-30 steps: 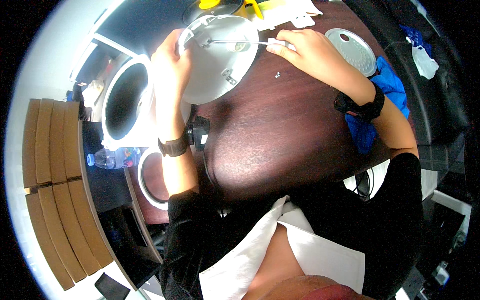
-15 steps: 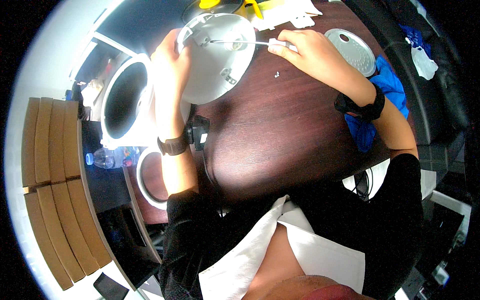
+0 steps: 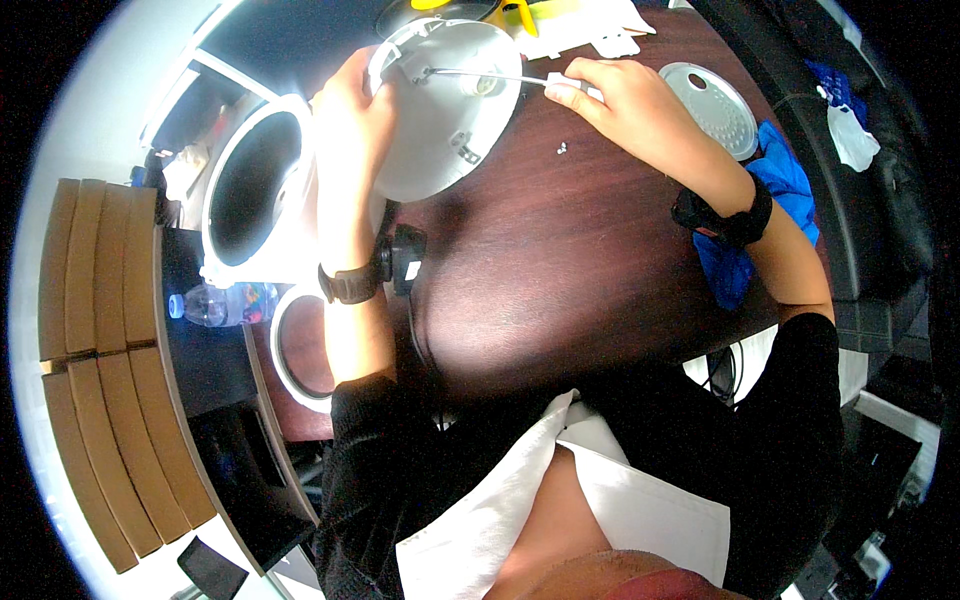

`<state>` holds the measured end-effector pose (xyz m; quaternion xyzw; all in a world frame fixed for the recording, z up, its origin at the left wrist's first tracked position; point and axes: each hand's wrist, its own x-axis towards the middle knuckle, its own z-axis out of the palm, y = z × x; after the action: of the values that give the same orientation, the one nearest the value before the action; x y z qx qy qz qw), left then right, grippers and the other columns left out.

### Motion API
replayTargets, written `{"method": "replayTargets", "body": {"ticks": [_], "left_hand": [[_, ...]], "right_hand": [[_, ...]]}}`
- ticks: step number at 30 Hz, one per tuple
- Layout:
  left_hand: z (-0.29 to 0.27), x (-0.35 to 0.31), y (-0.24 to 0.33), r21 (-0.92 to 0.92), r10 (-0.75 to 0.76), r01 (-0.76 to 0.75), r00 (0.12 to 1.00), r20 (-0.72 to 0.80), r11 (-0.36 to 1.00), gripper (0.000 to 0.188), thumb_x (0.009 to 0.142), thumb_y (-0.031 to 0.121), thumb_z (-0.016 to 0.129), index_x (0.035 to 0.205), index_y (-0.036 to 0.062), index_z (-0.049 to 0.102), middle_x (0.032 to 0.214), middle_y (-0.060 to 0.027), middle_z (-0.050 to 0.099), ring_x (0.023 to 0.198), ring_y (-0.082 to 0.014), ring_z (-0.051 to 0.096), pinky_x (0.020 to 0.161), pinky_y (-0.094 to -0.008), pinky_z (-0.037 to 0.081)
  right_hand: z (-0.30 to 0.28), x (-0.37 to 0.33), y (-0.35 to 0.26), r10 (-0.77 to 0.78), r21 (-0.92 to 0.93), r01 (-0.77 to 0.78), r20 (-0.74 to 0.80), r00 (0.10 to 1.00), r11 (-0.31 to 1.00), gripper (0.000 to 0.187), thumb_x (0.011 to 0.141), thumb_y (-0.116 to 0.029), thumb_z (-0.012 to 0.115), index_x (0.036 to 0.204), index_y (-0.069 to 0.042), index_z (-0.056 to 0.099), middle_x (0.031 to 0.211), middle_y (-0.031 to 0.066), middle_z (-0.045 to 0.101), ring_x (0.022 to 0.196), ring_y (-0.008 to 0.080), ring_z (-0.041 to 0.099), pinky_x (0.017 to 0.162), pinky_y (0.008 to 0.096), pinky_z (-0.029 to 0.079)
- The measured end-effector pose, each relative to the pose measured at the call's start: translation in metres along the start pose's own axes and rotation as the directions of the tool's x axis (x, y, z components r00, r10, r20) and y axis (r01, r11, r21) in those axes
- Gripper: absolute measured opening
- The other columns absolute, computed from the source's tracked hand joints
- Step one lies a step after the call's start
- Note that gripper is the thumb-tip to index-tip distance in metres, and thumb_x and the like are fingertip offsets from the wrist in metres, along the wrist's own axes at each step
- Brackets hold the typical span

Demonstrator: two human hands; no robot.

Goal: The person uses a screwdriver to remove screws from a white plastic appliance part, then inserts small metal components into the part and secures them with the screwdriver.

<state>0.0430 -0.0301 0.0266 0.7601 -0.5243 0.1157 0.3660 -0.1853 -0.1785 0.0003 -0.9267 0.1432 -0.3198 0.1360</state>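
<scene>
At the far left of the table, my left hand grips the rim of a round white plastic cover, tilted so its hollow inside faces me. Fittings and a round socket-like part show inside it. My right hand is closed around the pale handle of a screwdriver. Its long metal shaft reaches left into the cover, and the tip meets a fitting near the wall by my left fingers. Whether the tip sits in a screw is too small to tell. Tiny white pieces lie on the table between my hands.
A perforated grey disc and a blue cloth lie at the right. On the left stand a white appliance with a round dark opening, a white ring and a plastic bottle. A dark pan sits at the back.
The whole scene has shifted slightly in view. My hands keep the same hold on the cover and the screwdriver, whose tip stays at the same fitting.
</scene>
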Motion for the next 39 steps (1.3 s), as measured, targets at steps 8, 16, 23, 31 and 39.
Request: {"method": "replayTargets", "body": {"ticks": [8,16,23,31,39], "left_hand": [[0.001,-0.001,0.000,0.012,-0.015,0.015,1.000,-0.012,1.000,0.031,0.091,0.027,0.059,0.113,0.0059,0.062,0.090,-0.0139,0.069,0.082,-0.0212,0.066,0.076,-0.0323,0.049],[0.001,-0.001,0.000,0.061,0.010,-0.008,0.999,-0.032,0.998,0.030,0.090,0.030,0.058,0.107,0.0057,0.064,0.080,-0.0147,0.065,0.071,-0.0221,0.063,0.069,-0.0328,0.048],[0.003,-0.002,0.001,0.026,-0.010,0.010,1.000,-0.023,1.000,0.030,0.090,0.029,0.058,0.109,0.0068,0.064,0.079,-0.0132,0.066,0.069,-0.0200,0.062,0.068,-0.0313,0.048],[0.004,-0.003,0.001,0.030,0.014,-0.013,0.999,-0.044,0.999,0.029,0.090,0.029,0.057,0.109,0.0075,0.064,0.080,-0.0130,0.066,0.073,-0.0204,0.064,0.068,-0.0319,0.048],[0.003,-0.003,0.002,0.039,0.024,-0.023,0.999,-0.027,0.999,0.030,0.091,0.031,0.056,0.108,0.0081,0.064,0.082,-0.0145,0.067,0.076,-0.0261,0.066,0.069,-0.0336,0.049]], "right_hand": [[0.002,0.000,-0.003,0.029,0.071,-0.030,0.017,0.999,0.997,0.036,0.089,-0.034,0.058,0.083,0.000,0.063,0.060,0.0199,0.057,0.057,0.0358,0.059,0.055,0.0436,0.045],[0.002,-0.003,-0.003,0.072,0.070,-0.076,0.057,0.996,0.995,0.037,0.090,-0.036,0.056,0.085,-0.001,0.063,0.064,0.0203,0.059,0.061,0.0366,0.060,0.057,0.0445,0.046],[-0.004,-0.004,-0.015,0.120,0.013,-0.122,0.125,0.985,0.992,0.032,0.090,-0.033,0.060,0.090,-0.001,0.063,0.074,0.0180,0.062,0.067,0.0327,0.062,0.058,0.0379,0.045],[-0.003,-0.003,-0.014,0.102,-0.011,-0.101,0.108,0.989,0.995,0.033,0.089,-0.035,0.059,0.087,-0.002,0.063,0.071,0.0173,0.062,0.066,0.0338,0.062,0.058,0.0406,0.046],[-0.006,0.000,-0.012,-0.098,-0.171,0.085,-0.065,0.993,0.982,0.035,0.087,-0.041,0.059,0.084,-0.006,0.064,0.070,0.0144,0.063,0.064,0.0329,0.062,0.056,0.0426,0.048]]}}
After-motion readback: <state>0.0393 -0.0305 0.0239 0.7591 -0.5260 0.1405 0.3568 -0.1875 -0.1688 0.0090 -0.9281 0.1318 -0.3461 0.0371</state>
